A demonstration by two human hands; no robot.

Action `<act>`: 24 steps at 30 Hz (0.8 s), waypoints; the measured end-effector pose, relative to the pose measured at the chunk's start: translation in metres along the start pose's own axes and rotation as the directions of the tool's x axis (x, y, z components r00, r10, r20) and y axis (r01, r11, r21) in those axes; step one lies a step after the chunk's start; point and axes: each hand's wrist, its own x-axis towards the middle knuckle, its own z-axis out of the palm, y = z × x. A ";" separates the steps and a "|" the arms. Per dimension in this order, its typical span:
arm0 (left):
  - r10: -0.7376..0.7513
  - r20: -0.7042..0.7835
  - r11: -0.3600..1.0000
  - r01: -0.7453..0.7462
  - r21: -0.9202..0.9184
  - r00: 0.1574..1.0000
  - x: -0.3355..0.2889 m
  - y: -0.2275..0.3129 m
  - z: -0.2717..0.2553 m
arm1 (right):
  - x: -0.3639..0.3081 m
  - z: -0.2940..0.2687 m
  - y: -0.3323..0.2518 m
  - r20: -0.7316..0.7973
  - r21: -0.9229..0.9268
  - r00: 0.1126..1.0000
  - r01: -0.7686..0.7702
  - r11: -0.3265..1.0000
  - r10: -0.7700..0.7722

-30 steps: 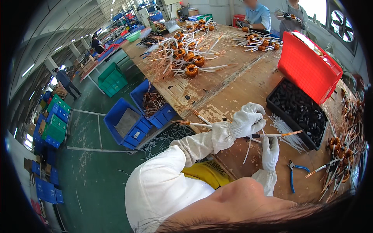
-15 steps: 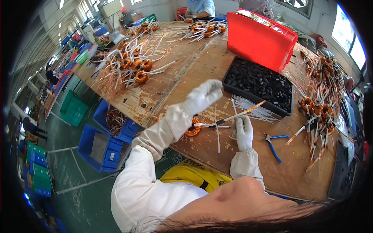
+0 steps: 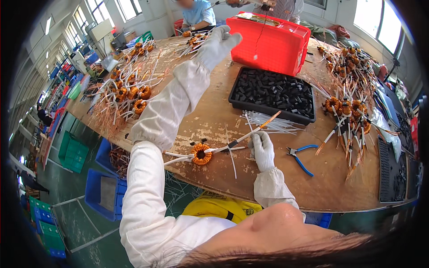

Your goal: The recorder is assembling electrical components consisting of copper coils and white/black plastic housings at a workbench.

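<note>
My left hand point(image 3: 218, 47), in a white glove, is raised over the far part of the table. Its thumb stands apart from the fingers, and nothing shows between them. Near the table's front edge lies a copper-wound ring coil point(image 3: 201, 154) with white leads. One lead point(image 3: 250, 134) runs right through a black sleeve point(image 3: 233, 144) to a bare copper end. My right hand point(image 3: 262, 149), also gloved, has its fingertips closed on this lead. A white cable tie point(image 3: 231, 157) lies across the leads, beside the sleeve.
A black tray point(image 3: 272, 91) of small black sleeves stands before a red crate point(image 3: 268, 42). White cable ties point(image 3: 272, 123) and blue-handled cutters point(image 3: 301, 157) lie nearby. More coils are heaped at left point(image 3: 129, 94) and right point(image 3: 348, 109). Co-workers are across the table; blue bins point(image 3: 105, 192) stand at left.
My left hand has risen and moved away from the tray's near-left corner, farther over the table. The view has shifted, bringing the whole coil into sight. My right hand stays at the lead.
</note>
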 end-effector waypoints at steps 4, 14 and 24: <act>-0.440 0.197 0.600 0.450 -0.661 0.876 0.040 -0.008 0.024 | 0.001 -0.003 -0.002 0.011 -0.003 1.000 -0.008 1.000 0.008; -0.613 0.107 0.048 0.173 -0.984 0.783 0.091 -0.025 0.026 | 0.002 0.001 0.004 -0.019 0.020 1.000 0.009 1.000 -0.008; -0.534 0.229 0.107 0.334 -0.936 0.813 0.004 -0.042 -0.014 | 0.019 -0.025 0.017 -0.431 0.089 0.902 0.085 0.992 -0.038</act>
